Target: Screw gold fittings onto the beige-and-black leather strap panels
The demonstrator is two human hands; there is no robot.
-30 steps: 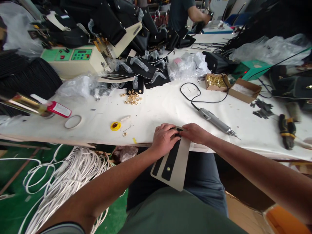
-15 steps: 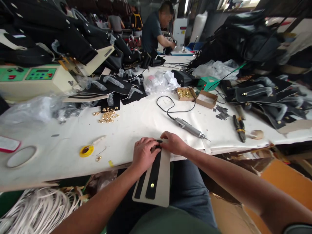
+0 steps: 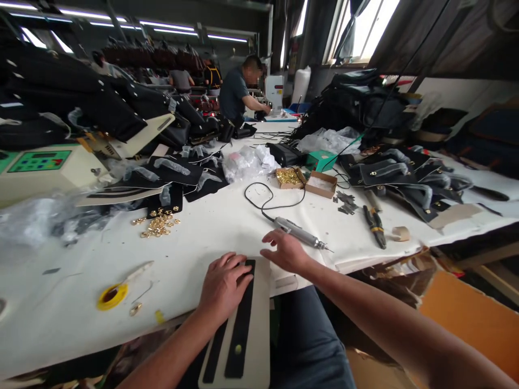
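A beige panel (image 3: 259, 324) with black strips rests partly on the table's front edge and extends over my lap. One black strip (image 3: 240, 329) runs along its length and bears a round gold-coloured piece near its lower end. My left hand (image 3: 225, 286) lies on the panel's upper left part, fingers spread flat over the strips. Just past the panel's top right corner, my right hand (image 3: 286, 251) is raised with its fingers apart and nothing visible in them. Close beyond it lies a grey electric screwdriver (image 3: 298, 231) with a black cord.
Gold-coloured metal fittings (image 3: 158, 222) lie heaped at left, near a yellow tape roll (image 3: 112, 296). Small cardboard boxes (image 3: 321, 184), pliers (image 3: 375, 227) and black handled pieces (image 3: 389, 170) are farther right. A co-worker (image 3: 237, 92) works at the far end.
My right hand has come off the panel's top edge and opened beside the screwdriver. My left hand stays on the panel, fingers flatter. The camera view has tilted up.
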